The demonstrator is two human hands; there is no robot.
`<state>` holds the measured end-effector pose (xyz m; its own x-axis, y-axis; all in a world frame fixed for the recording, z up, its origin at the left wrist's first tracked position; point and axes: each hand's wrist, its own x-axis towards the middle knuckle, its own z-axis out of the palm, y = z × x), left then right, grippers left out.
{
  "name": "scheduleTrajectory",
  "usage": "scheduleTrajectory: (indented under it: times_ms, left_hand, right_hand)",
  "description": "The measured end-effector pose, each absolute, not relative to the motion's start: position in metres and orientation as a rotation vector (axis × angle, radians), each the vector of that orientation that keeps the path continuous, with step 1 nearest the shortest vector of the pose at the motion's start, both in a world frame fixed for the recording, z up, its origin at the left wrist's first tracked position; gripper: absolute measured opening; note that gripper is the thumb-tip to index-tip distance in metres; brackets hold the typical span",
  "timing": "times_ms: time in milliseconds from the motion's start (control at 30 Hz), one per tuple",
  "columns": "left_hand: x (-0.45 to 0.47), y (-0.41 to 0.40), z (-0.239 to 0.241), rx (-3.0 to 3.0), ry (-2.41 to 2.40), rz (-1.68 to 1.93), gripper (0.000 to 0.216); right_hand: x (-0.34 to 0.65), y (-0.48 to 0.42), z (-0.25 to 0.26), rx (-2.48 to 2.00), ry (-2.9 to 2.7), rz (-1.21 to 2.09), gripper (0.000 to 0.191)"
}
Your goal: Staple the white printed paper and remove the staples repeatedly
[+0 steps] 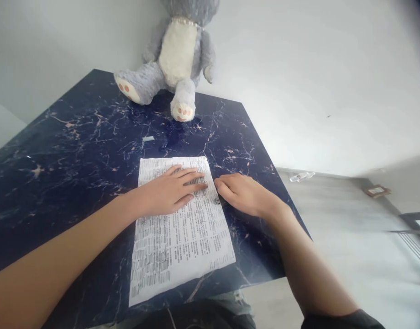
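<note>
A white sheet of paper point(203, 256) covered in lines of dark print lies on the table in front of me. My left hand point(170, 189) rests flat on its upper half, fingers spread, hiding some of the print. Just beyond the sheet's right edge, my right hand point(242, 192) is closed, with its fingers curled on the table side. Below its thumb, a small dark and shiny bit shows at the paper's edge; what the hand holds, if anything, is hidden.
The dark blue marbled table point(76, 151) bears a grey plush toy point(177, 55) at the back, against the wall. A small whitish piece point(148, 138) lies before it. On the floor to the right are a clear plastic bottle point(301, 176) and a brown cardboard piece point(377, 191).
</note>
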<state>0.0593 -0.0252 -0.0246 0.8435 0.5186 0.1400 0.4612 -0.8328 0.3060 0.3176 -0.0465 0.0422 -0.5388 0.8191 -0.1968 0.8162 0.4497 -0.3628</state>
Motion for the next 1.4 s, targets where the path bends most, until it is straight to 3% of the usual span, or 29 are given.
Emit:
scheduleTrajectory:
  times_ms: [100, 200, 333, 467, 567, 700, 900, 1000, 1167, 1267, 1400]
  left_hand:
    - [0.059, -0.025, -0.021, 2.77, 0.758, 0.297, 0.048]
    - [0.058, -0.025, -0.021, 2.768, 0.762, 0.295, 0.047]
    - [0.057, -0.026, -0.021, 2.783, 0.771, 0.287, 0.047]
    - [0.057, -0.025, -0.017, 2.734, 0.779, 0.368, 0.047]
    - [0.054, -0.021, -0.01, 2.523, 0.916, 0.77, 0.036]
    - [0.038, -0.012, -0.001, 2.062, 1.356, 1.472, 0.031]
    - [-0.004, 0.014, -0.011, 1.574, 1.733, 1.848, 0.029]
    - [-0.022, 0.028, -0.022, 1.527, 1.881, 1.753, 0.023]
    - [-0.021, 0.034, -0.03, 2.068, 1.948, 1.133, 0.032]
    - [-0.013, 0.032, -0.031, 2.224, 1.98, 0.843, 0.037]
    - [-0.011, 0.03, -0.031, 2.262, 2.019, 0.712, 0.042]
  right_hand:
    - [0.335, -0.036, 0.048, -1.182, -2.743, 1.003, 0.041]
    - [0.347, -0.028, 0.049, -0.91, -2.841, 1.143, 0.035]
    - [0.371, -0.019, 0.055, -1.044, -2.824, 1.099, 0.014]
    - [0.394, -0.01, 0.061, -1.356, -2.687, 0.86, 0.022]
    - [0.377, -0.01, 0.058, -1.439, -2.37, 0.76, 0.028]
    - [0.306, -0.026, 0.039, -1.371, -2.161, 0.956, 0.022]
    - [0.226, -0.038, 0.014, -1.347, -2.236, 0.699, 0.024]
    - [0.221, -0.027, 0.007, -1.311, -2.182, 0.812, 0.032]
    - [0.237, -0.013, -0.01, -1.04, -1.826, 1.273, 0.057]
    - [0.244, -0.01, -0.019, -0.93, -1.807, 1.311, 0.052]
    - [0.244, -0.008, -0.025, -0.933, -1.89, 1.202, 0.043]
